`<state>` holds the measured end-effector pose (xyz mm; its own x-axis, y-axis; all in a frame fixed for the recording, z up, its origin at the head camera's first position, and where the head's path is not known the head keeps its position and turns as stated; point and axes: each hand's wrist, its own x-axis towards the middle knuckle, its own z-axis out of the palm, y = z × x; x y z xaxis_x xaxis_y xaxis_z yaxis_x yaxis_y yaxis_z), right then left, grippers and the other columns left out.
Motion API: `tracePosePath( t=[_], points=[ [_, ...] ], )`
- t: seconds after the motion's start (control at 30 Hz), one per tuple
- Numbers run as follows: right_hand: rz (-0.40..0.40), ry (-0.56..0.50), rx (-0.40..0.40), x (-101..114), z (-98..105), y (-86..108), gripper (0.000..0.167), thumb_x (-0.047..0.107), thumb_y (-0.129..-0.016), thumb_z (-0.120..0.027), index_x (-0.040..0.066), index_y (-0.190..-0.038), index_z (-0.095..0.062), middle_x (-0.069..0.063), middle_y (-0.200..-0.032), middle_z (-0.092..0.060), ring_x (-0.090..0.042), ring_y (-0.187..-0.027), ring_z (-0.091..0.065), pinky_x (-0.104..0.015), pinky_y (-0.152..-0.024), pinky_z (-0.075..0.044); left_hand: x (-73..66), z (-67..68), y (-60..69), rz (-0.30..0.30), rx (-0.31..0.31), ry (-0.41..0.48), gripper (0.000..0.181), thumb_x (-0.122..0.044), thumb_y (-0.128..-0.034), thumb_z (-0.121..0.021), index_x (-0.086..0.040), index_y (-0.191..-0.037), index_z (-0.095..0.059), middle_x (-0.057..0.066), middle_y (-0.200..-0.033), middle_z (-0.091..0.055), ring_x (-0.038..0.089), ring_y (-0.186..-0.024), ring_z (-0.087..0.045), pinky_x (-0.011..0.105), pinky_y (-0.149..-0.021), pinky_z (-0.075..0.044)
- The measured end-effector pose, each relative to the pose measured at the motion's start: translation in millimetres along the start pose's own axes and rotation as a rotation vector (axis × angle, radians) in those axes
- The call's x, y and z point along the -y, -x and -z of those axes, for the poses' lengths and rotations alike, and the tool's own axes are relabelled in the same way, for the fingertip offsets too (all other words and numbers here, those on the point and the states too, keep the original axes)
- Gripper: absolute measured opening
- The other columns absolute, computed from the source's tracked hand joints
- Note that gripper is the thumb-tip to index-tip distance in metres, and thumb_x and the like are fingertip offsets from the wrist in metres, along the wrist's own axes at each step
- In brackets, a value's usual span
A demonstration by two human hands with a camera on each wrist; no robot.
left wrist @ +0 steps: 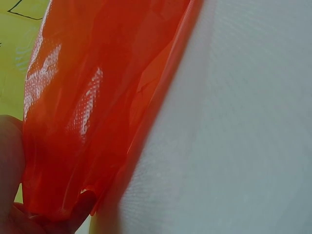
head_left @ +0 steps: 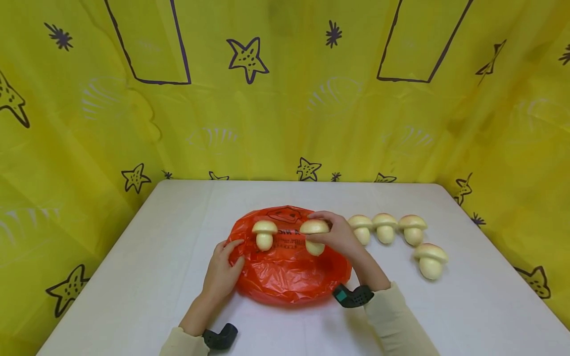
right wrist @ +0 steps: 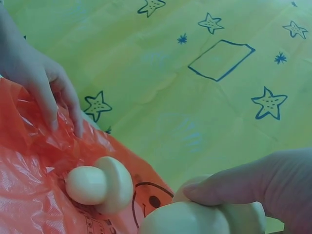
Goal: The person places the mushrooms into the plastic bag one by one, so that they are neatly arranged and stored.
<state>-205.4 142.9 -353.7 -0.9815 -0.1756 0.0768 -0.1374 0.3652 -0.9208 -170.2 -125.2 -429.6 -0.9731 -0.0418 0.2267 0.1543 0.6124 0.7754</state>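
A red plastic bag [head_left: 285, 282] lies spread on the white table. My left hand [head_left: 223, 269] grips its left edge, the fingers bent over the plastic; the left wrist view shows the bag [left wrist: 97, 97] between thumb and finger [left wrist: 44, 219]. On the bag stands a pale toy mushroom [head_left: 264, 236], also seen in the right wrist view [right wrist: 100, 185]. Right of it, my right hand [head_left: 336, 235] pinches a second mushroom [head_left: 315, 247] by its cap, over the bag. In the right wrist view the thumb [right wrist: 229, 185] presses on the held mushroom [right wrist: 180, 219].
On the white table [head_left: 133, 277], several more mushrooms [head_left: 385, 228] stand right of the bag, three in a row and one [head_left: 430, 262] nearer the front. Yellow sheeting [head_left: 285, 109] with drawn stars hangs behind and at both sides.
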Motion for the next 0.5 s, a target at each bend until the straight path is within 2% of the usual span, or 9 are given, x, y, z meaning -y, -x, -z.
tracePosePath(
  t=[0.23, 0.5],
  points=[
    [-0.013, 0.039, 0.035, 4.4, -7.8, -7.4, 0.044, 0.01, -0.072, -0.076, 0.0, -0.112, -0.061, -0.014, -0.111, -0.058, -0.023, -0.089, -0.057, -0.033, -0.075, -0.05, 0.1, 0.3, 0.2, 0.011, 0.007, 0.004, 0.038, -0.012, -0.0847, -0.06, -0.006, -0.122, -0.056, 0.018, -0.124, -0.044, 0.032, -0.112, -0.046, 0.045, -0.086, -0.047],
    [0.039, 0.055, 0.038, 2.7, -16.5, -16.1, 0.041, 0.009, -0.071, -0.077, 0.0, -0.109, -0.062, -0.014, -0.111, -0.058, -0.023, -0.088, -0.057, -0.033, -0.074, -0.049, 1.0, -0.2, 0.0, 0.011, 0.008, -0.004, 0.038, -0.012, -0.0848, -0.06, -0.006, -0.122, -0.056, 0.017, -0.125, -0.044, 0.032, -0.112, -0.046, 0.045, -0.085, -0.047]
  ],
)
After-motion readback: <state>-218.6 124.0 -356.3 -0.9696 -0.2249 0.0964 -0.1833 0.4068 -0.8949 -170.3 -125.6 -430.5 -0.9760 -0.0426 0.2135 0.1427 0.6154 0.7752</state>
